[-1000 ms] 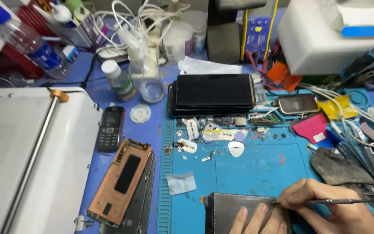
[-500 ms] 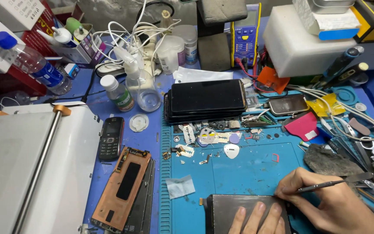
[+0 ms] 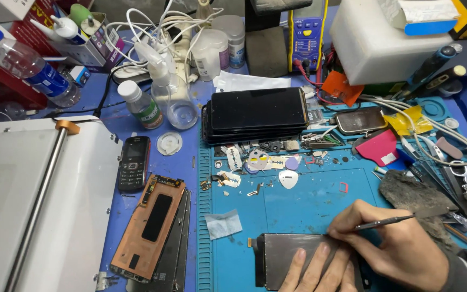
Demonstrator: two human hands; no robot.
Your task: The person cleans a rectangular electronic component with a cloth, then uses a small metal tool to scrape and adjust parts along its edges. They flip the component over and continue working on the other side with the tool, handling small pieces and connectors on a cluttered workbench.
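A dark phone screen panel (image 3: 285, 257) lies flat on the blue work mat (image 3: 309, 200) at the bottom centre. My left hand (image 3: 317, 273) presses flat on it with fingers spread. My right hand (image 3: 390, 246) grips a thin metal tool (image 3: 382, 221), its tip at the panel's upper right edge. Part of the panel is hidden under both hands.
A stack of dark phones (image 3: 258, 113) sits at the mat's top. Small parts and a white pick (image 3: 288, 178) lie scattered below it. A copper-backed panel (image 3: 149, 227), a keypad phone (image 3: 134, 162), bottles (image 3: 141, 105) and a white machine (image 3: 33, 205) are left. Tools and cables crowd the right.
The camera view has shifted and tilted. My right hand has moved left with the tool, from the panel's right side onto its upper right edge. My left hand stays on the panel.
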